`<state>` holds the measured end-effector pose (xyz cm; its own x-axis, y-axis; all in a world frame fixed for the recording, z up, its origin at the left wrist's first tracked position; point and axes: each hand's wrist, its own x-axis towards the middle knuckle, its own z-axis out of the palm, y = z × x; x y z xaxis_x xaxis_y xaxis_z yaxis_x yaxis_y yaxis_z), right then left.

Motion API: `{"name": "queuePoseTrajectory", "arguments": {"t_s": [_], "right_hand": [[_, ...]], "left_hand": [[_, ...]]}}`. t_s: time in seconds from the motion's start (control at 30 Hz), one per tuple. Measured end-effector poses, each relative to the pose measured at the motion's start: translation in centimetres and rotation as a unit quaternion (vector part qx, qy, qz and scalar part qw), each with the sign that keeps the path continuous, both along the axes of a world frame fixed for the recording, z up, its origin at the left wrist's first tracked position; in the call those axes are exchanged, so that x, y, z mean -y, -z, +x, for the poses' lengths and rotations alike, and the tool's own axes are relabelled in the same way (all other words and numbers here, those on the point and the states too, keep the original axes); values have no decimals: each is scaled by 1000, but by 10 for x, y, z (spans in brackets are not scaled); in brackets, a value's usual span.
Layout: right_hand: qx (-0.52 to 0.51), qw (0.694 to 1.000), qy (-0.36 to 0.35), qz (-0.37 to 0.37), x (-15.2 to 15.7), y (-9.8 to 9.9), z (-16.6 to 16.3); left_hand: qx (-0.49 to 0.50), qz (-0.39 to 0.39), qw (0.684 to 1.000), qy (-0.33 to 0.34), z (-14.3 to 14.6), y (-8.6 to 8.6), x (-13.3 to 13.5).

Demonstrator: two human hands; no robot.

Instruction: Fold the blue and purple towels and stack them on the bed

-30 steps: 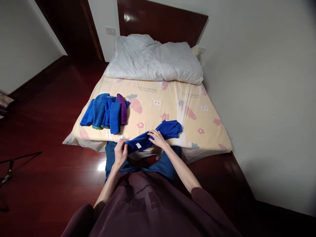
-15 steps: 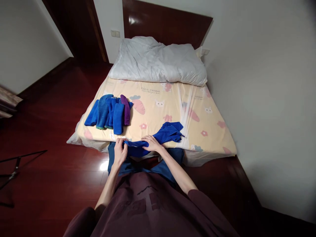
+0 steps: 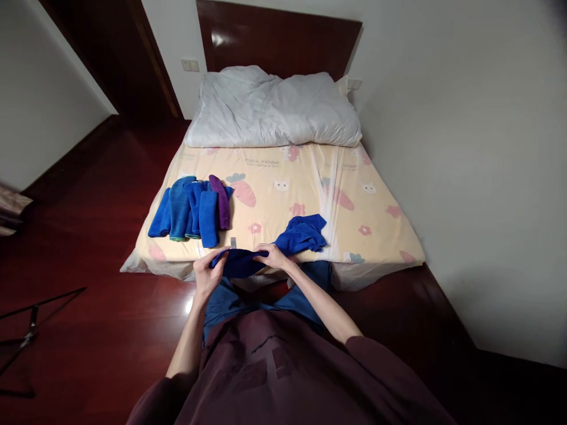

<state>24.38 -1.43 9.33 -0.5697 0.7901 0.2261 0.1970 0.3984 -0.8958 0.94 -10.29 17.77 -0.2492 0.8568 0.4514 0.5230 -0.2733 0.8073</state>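
Cloth (image 3: 293, 237): blue, thin fabric, at the bed's (image 3: 283, 203) front edge. Its stretch between the hands is doubled lengthwise, with a small pale tag on its upper edge; the remainder lies crumpled on the bed, beyond the right hand (image 3: 271, 257). Left hand (image 3: 209, 274) pinches one end; right hand grips mid-length. Plush folded pile (image 3: 208, 217), blue, teal and purple, lies towards the left edge.
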Motion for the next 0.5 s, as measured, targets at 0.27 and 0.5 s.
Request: {"name": "queuePoseTrajectory", "arguments": {"t_s": [0.27, 0.5], "right_hand": [[-79, 997, 9, 24, 12, -39, -35], [12, 995, -5, 96, -10, -15, -8]], "left_hand": [[-67, 103, 989, 82, -8, -32, -7], [-26, 201, 976, -79, -35, -59, -4]]}}
